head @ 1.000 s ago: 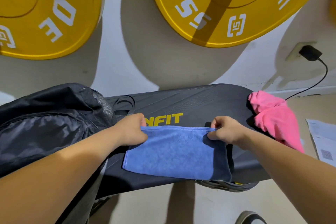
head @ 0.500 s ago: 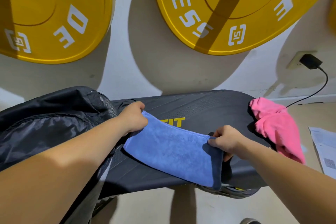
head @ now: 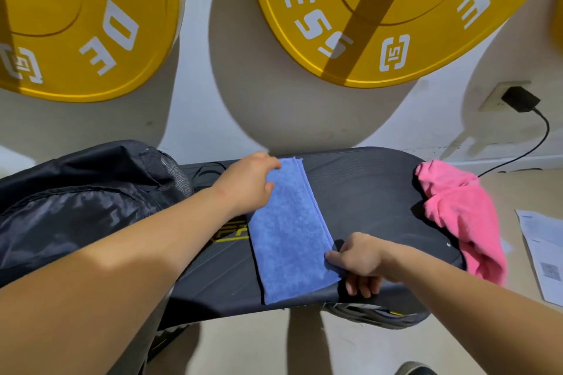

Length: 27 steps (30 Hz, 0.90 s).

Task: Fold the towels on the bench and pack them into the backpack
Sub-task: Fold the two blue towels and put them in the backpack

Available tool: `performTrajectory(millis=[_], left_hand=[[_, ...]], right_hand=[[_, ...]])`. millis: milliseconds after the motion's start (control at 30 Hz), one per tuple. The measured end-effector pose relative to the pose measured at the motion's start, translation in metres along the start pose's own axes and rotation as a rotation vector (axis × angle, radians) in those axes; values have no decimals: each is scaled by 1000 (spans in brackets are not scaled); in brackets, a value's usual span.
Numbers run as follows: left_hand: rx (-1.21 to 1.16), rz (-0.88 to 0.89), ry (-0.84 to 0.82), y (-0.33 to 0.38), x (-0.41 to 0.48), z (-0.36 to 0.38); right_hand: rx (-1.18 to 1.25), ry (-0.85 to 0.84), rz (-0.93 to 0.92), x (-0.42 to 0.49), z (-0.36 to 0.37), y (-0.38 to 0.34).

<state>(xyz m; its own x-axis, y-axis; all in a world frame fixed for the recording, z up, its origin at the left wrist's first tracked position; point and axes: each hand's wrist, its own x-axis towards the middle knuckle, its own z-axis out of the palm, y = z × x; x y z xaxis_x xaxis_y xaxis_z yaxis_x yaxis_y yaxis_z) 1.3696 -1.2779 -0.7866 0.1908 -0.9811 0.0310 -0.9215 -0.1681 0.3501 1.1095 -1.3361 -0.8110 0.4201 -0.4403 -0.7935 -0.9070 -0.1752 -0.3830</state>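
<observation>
Head view, obs. as follows: we find the blue terry towel (head: 289, 231), folded to a long narrow strip w/ layered edges showing along its right side, lying flat across the black padded bench (head: 380, 207); its far end is toward the wall, its near end at the front lip. The L hand (head: 246, 186) grips the far-left corner, fingers curled over the cloth; the R hand (head: 359, 259) pinches the near-right edge betw. thumb and forefinger, its other fingers curled down at the bench lip. We judge this diagonal hold pulls the strip taut and square so the layers line up for a further fold, prob. end to end.

The black nylon backpack (head: 76, 201) lies at the bench's left end, just beside the L forearm, presumably so a finished towel has a short way to go; whether its opening is unzipped we cannot tell. The crumpled pink towel (head: 457, 213) sits at the right end, partly draped over the edge, well apart from the blue one; not yet folded. We see nothing packed; task est. at an early stage.
</observation>
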Motion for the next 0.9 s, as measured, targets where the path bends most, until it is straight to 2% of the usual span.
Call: performTrajectory(millis=[167, 233, 333, 400, 500, 567, 667, 767, 833, 900], left_hand=[[221, 139, -263, 15, -55, -3], [302, 218, -334, 26, -82, -3], [368, 298, -425, 39, -122, 4], [393, 337, -476, 41, -143, 14], [432, 347, -480, 42, -158, 28], [483, 329, -447, 46, -160, 35], [512, 315, -398, 51, -156, 48], [409, 230, -369, 45, -149, 49], [213, 119, -356, 35, -143, 48], [-31, -20, -345, 25, -142, 47]], right_hand=[[-134, -108, 12, -10, 11, -8], [-297, -21, 23, -15, 15, -13], [-687, 346, -178, -17, 20, -17], [-713, 486, -385, -19, 29, -18], [-662, 453, -631, -27, 49, -15], [-683, 432, -696, -30, 60, -11], [-750, 492, -718, -23, 69, -2], [-833, 604, -791, -13, 73, 4], [-815, 674, -818, -11, 74, 9], [-674, 637, -828, -11, 72, 12]])
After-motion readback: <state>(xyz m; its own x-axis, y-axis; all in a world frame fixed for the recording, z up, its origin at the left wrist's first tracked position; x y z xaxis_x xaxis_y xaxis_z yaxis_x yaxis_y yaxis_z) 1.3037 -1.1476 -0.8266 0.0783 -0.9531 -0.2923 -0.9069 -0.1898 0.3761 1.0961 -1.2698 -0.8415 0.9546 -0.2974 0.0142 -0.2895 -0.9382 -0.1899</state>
